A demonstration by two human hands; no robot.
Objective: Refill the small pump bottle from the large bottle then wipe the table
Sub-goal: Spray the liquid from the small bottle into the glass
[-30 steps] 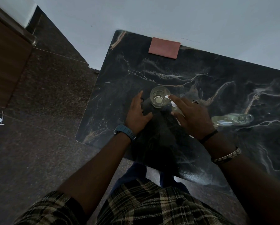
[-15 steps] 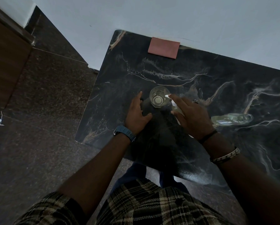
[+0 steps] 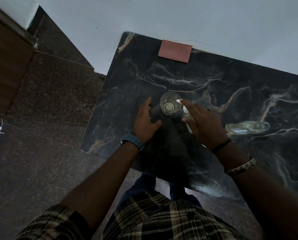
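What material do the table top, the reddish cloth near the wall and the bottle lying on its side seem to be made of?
Table top: polished dark marble or a marble-look surface, given its pale veins and glossy reflections.
Reddish cloth: seemingly a matte soft fabric or sponge cloth; flat, without shine.
Lying bottle: transparent, plastic or glass, I cannot tell which; the dark table shows through it.
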